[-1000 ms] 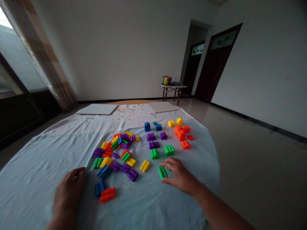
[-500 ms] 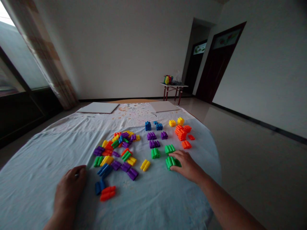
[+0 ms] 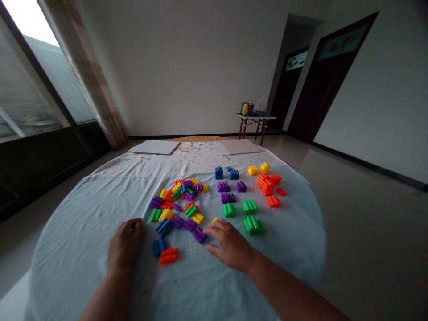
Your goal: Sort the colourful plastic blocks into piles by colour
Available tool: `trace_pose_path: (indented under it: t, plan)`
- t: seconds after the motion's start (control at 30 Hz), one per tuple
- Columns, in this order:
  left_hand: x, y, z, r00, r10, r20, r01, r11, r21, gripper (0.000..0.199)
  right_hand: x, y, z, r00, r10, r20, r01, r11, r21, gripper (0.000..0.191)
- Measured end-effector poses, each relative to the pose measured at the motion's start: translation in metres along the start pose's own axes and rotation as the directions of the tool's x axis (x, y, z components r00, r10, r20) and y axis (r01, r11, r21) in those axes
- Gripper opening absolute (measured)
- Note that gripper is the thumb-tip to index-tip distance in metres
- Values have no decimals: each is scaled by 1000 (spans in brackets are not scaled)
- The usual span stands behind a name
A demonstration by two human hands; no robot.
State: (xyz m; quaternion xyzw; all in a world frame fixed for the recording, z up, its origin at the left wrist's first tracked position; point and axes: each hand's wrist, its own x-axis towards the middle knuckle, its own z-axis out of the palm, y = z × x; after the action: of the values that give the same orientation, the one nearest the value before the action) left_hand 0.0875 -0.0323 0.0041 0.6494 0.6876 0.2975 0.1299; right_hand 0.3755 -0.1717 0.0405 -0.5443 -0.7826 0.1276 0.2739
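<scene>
Well inside the table edge, the right hand spreads beside purple blocks.

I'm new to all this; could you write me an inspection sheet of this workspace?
Surface: creased pale cloth, brownish marks at its far end.
Job's things: mixed plastic blocks at centre-left; right of them, green blocks, purple blocks, blue blocks, yellow blocks and orange blocks, grouped by colour.
Clutter: two flat boards at the far end.
Hands: left hand on the cloth, nothing visible in it; right hand open beside a purple block.
Cables: nothing seen.
Surroundings: curtain left; small table behind with multicoloured item and clear bag; dark doors right.
</scene>
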Motion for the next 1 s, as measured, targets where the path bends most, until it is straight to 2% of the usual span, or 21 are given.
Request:
trace_pose_path:
  t: [0.13, 0.33, 0.53, 0.67, 0.77, 0.87, 1.0]
  plan:
    - [0, -2, 1, 1000, -3, 6, 3, 1000, -7, 41, 16, -3, 15, 999, 34, 34, -31, 995, -96, 39]
    - [-1, 0, -2, 1000, -25, 15, 25, 1000, -19, 41, 19, -7, 19, 992, 106, 71, -89, 974, -207, 31]
    - [3, -6, 0, 999, -27, 20, 27, 999, -27, 41, 16, -8, 15, 983, 97, 157, -70, 983, -169, 34]
    - [5, -8, 1, 1000, -7, 1, 7, 999, -41, 39, 21, -3, 11, 985, -22, 168, 42, 992, -116, 40]
    - [4, -6, -2, 1000, -1, -10, 0, 999, -53, 39, 24, 3, 12, 972, -84, 221, 108, 989, -99, 35]
    - [4, -3, -4, 1000, -16, 8, 16, 998, -53, 40, 26, 5, 16, 960, -77, 270, 104, 991, -87, 31]
    - [5, -3, -4, 998, -42, 44, 44, 998, -39, 42, 24, 1, 14, 955, -50, 291, 72, 995, -66, 41]
